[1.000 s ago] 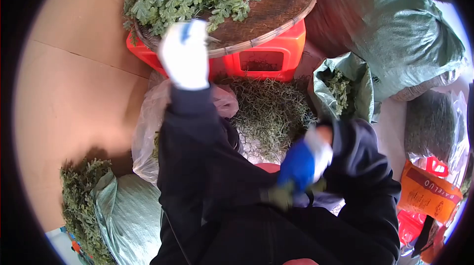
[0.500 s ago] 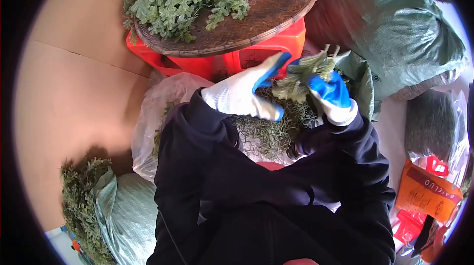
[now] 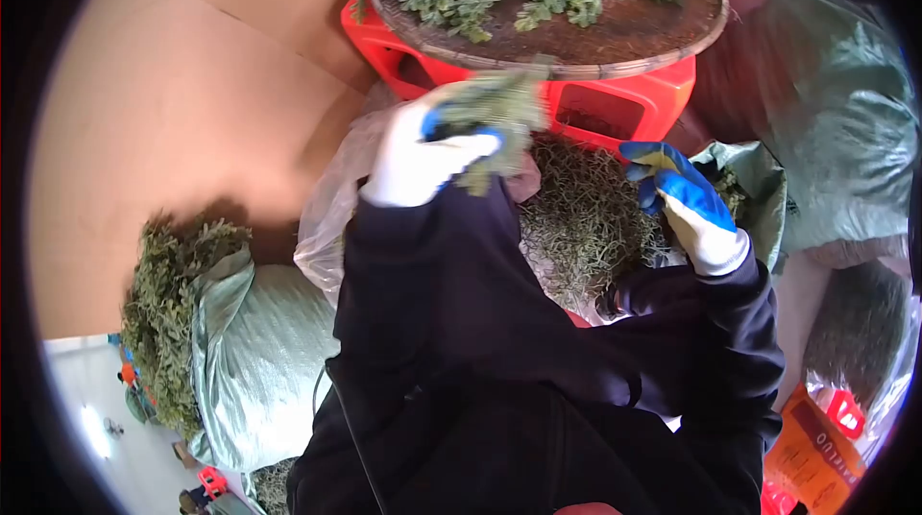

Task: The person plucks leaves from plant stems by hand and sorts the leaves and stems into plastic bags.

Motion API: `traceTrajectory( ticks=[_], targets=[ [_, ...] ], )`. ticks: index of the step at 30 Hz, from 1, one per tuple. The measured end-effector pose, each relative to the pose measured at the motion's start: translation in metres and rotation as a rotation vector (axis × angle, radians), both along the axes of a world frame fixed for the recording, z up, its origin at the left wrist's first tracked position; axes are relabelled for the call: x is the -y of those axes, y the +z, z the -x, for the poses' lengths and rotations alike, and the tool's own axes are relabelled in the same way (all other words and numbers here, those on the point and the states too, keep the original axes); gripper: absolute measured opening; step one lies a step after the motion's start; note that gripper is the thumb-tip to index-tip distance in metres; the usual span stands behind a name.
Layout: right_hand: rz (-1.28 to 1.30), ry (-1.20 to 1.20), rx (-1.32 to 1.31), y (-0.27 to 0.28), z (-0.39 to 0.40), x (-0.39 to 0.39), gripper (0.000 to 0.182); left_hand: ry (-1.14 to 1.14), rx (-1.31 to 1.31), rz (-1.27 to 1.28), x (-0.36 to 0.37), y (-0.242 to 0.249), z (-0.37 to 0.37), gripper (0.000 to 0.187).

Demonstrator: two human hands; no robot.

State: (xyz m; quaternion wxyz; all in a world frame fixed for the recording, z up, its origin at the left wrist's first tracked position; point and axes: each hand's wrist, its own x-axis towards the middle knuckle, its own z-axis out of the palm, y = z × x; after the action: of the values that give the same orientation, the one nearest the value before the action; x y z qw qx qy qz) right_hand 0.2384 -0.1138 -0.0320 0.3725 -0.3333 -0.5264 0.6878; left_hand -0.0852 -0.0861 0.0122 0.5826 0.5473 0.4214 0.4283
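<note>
Below the tray (image 3: pixel 615 59) rim, from the head view, the left hand (image 3: pixel 423 155) is closed round a sprig bunch (image 3: pixel 495 117). Right hand (image 3: pixel 687 203), right of the tray, is half-open, empty. Light, limp, easily crushed; best gripped at the stems.

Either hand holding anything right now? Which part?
The left hand grips a bunch of green sprigs, fingers closed around its lower end; motion blur hides the exact hold. The right hand looks empty, fingers half curled.
</note>
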Motion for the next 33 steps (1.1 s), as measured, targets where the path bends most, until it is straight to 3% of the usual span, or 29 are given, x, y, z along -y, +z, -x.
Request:
traceTrajectory(
  ticks=[1,2,5,7,8,11,12,15,17,19,20,22,25,26,29,30,33],
  targets=[
    [0.017,0.010,0.078,0.006,0.000,0.001,0.047,0.088,0.071,0.008,0.008,-0.002,0.024,0.049],
    [0.050,0.015,0.095,0.011,0.000,0.002,0.046,0.265,-0.110,-0.102,0.010,-0.020,0.055,0.047],
    [0.059,0.071,0.139,0.011,-0.003,0.006,0.042,0.473,-0.207,0.145,0.038,-0.071,0.140,0.047],
    [0.038,0.118,0.160,0.008,-0.004,0.008,0.039,0.247,-1.041,0.360,0.050,-0.105,0.185,0.074],
    [0.062,0.146,0.174,0.011,-0.005,0.010,0.039,0.186,-1.513,0.181,0.067,-0.115,0.190,0.078],
    [0.211,0.168,0.140,0.012,0.000,0.011,0.039,0.308,-1.445,0.351,0.047,-0.105,0.180,0.080],
    [0.279,0.161,0.119,0.010,0.002,0.011,0.038,0.368,-1.301,0.123,0.036,-0.149,0.216,0.071],
    [0.068,0.168,0.304,0.007,0.003,0.010,0.035,0.450,-1.117,-0.231,-0.012,-0.095,0.161,0.057],
    [0.128,0.167,0.309,0.006,0.005,0.008,0.029,0.412,-0.957,-0.533,-0.048,-0.060,0.113,0.043],
    [0.044,0.179,0.338,-0.008,0.004,0.005,0.027,0.346,-0.633,-0.471,-0.087,-0.040,0.067,0.039],
    [0.162,0.164,0.294,-0.006,0.007,0.003,0.024,0.296,-0.697,-0.545,-0.109,-0.039,0.050,0.040],
    [0.039,0.159,0.320,-0.010,0.009,0.003,0.024,0.243,-0.972,-0.595,-0.153,-0.048,0.021,0.045],
    [-0.251,0.179,0.496,-0.017,0.006,0.000,0.023,0.192,-1.503,-0.295,-0.177,-0.070,-0.012,0.051],
    [-0.284,0.185,0.544,-0.017,0.005,0.000,0.024,0.237,-1.572,-0.272,-0.180,-0.075,-0.015,0.043],
    [-0.261,0.203,0.627,-0.012,0.006,-0.003,0.029,0.268,-1.484,-0.324,-0.193,-0.084,-0.011,0.033],
    [-0.285,0.209,0.630,-0.014,0.005,-0.002,0.031,0.323,-1.439,-0.346,-0.194,-0.088,-0.009,0.020],
    [-0.301,0.231,0.640,-0.007,0.005,-0.001,0.024,0.383,-1.111,-0.587,-0.191,-0.096,-0.004,0.016]
  ],
)
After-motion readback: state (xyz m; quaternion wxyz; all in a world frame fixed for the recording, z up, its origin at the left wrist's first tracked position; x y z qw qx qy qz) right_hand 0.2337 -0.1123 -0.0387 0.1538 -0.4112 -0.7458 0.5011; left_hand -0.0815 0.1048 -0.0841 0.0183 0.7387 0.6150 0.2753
